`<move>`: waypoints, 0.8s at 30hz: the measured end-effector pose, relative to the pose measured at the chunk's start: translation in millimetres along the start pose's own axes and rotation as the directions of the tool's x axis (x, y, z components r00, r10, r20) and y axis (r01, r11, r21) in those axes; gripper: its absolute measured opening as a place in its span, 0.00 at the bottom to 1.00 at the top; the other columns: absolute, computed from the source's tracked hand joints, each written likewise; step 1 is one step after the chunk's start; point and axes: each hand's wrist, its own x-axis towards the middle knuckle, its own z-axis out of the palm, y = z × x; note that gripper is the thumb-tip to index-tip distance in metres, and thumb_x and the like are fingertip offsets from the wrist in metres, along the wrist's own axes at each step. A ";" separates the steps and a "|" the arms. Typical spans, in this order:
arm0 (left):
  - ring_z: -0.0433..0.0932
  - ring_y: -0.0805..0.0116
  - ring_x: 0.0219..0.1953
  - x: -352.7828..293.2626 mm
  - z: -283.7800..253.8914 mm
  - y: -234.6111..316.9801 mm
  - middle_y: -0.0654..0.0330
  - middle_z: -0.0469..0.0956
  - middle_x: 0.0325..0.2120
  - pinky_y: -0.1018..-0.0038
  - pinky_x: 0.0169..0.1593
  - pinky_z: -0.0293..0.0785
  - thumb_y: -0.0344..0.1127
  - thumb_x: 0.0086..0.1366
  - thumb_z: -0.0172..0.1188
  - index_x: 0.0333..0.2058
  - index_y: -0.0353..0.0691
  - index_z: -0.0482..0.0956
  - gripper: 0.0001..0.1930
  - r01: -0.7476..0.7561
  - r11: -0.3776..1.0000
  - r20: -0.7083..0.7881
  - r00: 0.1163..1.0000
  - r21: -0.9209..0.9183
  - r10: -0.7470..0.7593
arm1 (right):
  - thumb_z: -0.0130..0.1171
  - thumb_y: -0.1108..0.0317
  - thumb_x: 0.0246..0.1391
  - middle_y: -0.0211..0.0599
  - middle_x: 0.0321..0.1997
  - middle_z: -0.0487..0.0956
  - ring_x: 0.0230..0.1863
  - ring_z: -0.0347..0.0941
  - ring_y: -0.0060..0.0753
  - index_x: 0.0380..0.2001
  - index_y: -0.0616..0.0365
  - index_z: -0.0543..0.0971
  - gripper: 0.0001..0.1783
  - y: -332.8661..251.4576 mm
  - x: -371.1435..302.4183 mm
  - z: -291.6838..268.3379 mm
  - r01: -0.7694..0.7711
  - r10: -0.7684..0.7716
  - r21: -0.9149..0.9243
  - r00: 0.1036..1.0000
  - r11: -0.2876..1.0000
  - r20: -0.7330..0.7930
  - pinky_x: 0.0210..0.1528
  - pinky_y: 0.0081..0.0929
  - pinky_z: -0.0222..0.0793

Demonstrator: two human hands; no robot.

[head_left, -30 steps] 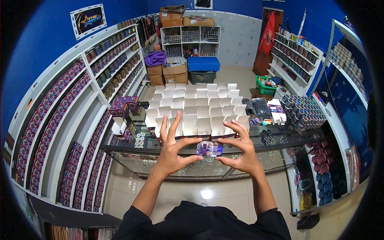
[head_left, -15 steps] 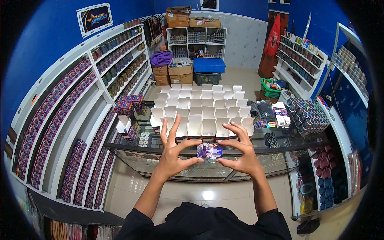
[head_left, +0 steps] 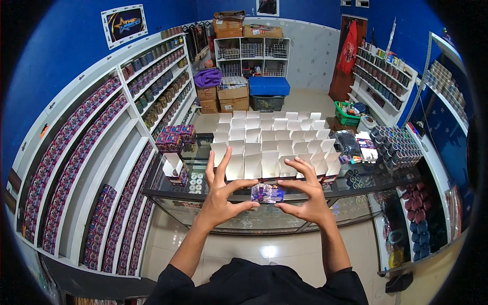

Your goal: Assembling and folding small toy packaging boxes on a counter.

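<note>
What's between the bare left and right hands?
A small rectangular purple-and-blue printed card, its left end pinched by the left hand and its right end by the right hand; the head view shows it.

Stocked shelves (head_left: 104, 168) and a glass counter (head_left: 254, 218) suggest a shop

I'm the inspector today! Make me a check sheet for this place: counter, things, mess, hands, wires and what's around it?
Surface: counter with a glass top.
Things: card held up in front of rows of boxes with white flaps open.
Clutter: black plastic beside the boxes.
Hands: left hand and right hand both grip the card between thumb and finger.
Cables: nothing seen for certain.
Surroundings: white shelves, cartons, blue walls.
</note>
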 end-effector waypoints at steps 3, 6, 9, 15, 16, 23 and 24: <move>0.32 0.29 0.81 -6.4 -11.2 -12.0 0.49 0.46 0.82 0.36 0.78 0.44 0.54 0.44 0.86 0.49 0.64 0.91 0.29 -0.001 1.000 0.005 1.000 -0.002 0.001 | 0.86 0.63 0.36 0.41 0.75 0.73 0.80 0.59 0.56 0.49 0.46 0.91 0.30 -6.8 4.4 15.1 -0.007 0.007 0.002 1.000 1.000 0.000 0.78 0.53 0.57; 0.33 0.30 0.81 -11.3 -16.9 -19.9 0.49 0.47 0.81 0.36 0.78 0.44 0.54 0.44 0.86 0.49 0.64 0.91 0.29 -0.002 1.000 0.002 1.000 -0.007 0.002 | 0.86 0.64 0.36 0.41 0.75 0.73 0.80 0.59 0.56 0.50 0.46 0.90 0.31 -12.4 5.9 24.2 -0.028 0.028 0.013 1.000 1.000 0.009 0.78 0.53 0.58; 0.33 0.30 0.81 -15.3 -23.4 -25.6 0.50 0.47 0.81 0.36 0.78 0.44 0.54 0.44 0.86 0.49 0.64 0.91 0.29 0.003 1.000 -0.008 1.000 0.002 -0.003 | 0.86 0.63 0.36 0.41 0.75 0.73 0.80 0.59 0.56 0.50 0.46 0.90 0.31 -13.6 11.2 33.2 -0.001 0.001 -0.006 1.000 1.000 0.017 0.77 0.53 0.60; 0.33 0.30 0.81 -13.1 -27.3 -24.4 0.50 0.48 0.81 0.36 0.78 0.44 0.54 0.44 0.86 0.49 0.64 0.91 0.29 0.010 1.000 -0.027 1.000 -0.008 -0.011 | 0.85 0.63 0.37 0.41 0.75 0.73 0.80 0.59 0.56 0.49 0.47 0.91 0.30 -17.4 18.9 31.9 -0.002 0.002 0.005 1.000 1.000 0.020 0.78 0.54 0.58; 0.33 0.30 0.81 -12.2 -26.2 -24.4 0.50 0.48 0.81 0.36 0.78 0.44 0.53 0.44 0.87 0.49 0.64 0.91 0.29 0.016 1.000 -0.023 1.000 -0.008 -0.016 | 0.85 0.63 0.37 0.41 0.75 0.73 0.80 0.59 0.56 0.49 0.47 0.91 0.30 -15.9 19.0 31.0 0.000 0.000 0.005 1.000 1.000 0.020 0.78 0.54 0.58; 0.34 0.29 0.81 -8.6 -21.8 -19.8 0.50 0.47 0.81 0.36 0.78 0.44 0.53 0.44 0.87 0.48 0.63 0.91 0.29 0.014 1.000 -0.020 1.000 -0.010 -0.015 | 0.85 0.62 0.39 0.39 0.75 0.72 0.80 0.58 0.57 0.50 0.46 0.90 0.30 -14.5 16.3 21.6 0.025 -0.024 -0.029 0.999 0.999 0.031 0.78 0.55 0.59; 0.34 0.29 0.81 -7.7 -20.6 -18.7 0.50 0.47 0.82 0.35 0.78 0.44 0.53 0.44 0.87 0.48 0.63 0.91 0.29 0.005 1.000 -0.021 1.000 -0.010 -0.005 | 0.85 0.62 0.39 0.38 0.75 0.72 0.80 0.58 0.57 0.50 0.45 0.90 0.30 -13.8 15.2 20.0 0.024 -0.023 -0.034 0.999 0.999 0.030 0.78 0.55 0.59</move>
